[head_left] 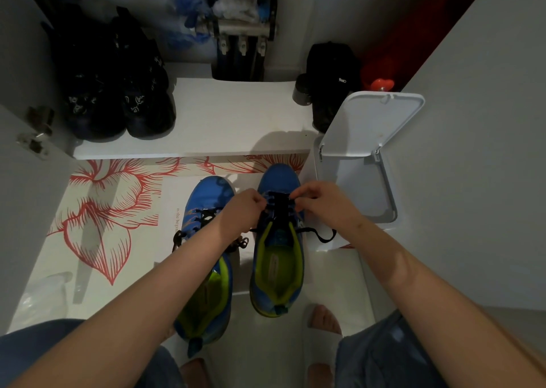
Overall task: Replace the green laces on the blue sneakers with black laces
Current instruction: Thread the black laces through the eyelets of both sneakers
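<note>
Two blue sneakers with lime-green lining stand side by side on the floor, toes pointing away from me. The right sneaker carries a black lace threaded across its eyelets, with a loose end trailing off to the right. My left hand pinches the lace at the left eyelet row and my right hand pinches it at the right row. The left sneaker also has a black lace, partly hidden under my left forearm. No green lace is visible.
A white bin with its lid up stands right of the shoes. A white shelf beyond holds black boots and a black bag. The floor mat has a red flower print. Clear plastic lies at the left.
</note>
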`<move>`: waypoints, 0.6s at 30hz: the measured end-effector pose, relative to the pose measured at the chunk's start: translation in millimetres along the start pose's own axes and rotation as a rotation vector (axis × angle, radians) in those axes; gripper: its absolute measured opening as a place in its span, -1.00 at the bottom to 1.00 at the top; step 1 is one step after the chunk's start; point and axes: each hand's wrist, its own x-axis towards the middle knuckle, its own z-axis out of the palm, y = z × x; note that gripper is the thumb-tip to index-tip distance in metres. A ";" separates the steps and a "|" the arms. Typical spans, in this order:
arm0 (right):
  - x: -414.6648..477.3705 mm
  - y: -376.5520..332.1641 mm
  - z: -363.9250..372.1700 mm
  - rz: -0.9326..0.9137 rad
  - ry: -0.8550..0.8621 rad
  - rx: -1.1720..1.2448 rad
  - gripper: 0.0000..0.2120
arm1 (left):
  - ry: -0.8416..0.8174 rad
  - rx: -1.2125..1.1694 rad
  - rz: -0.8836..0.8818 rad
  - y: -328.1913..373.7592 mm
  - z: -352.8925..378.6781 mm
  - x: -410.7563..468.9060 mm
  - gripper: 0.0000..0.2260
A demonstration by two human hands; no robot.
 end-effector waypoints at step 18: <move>5.7 4.5 14.8 -0.263 -0.027 -0.442 -0.86 | 0.080 -0.098 0.042 -5.1 4.9 -0.8 -0.95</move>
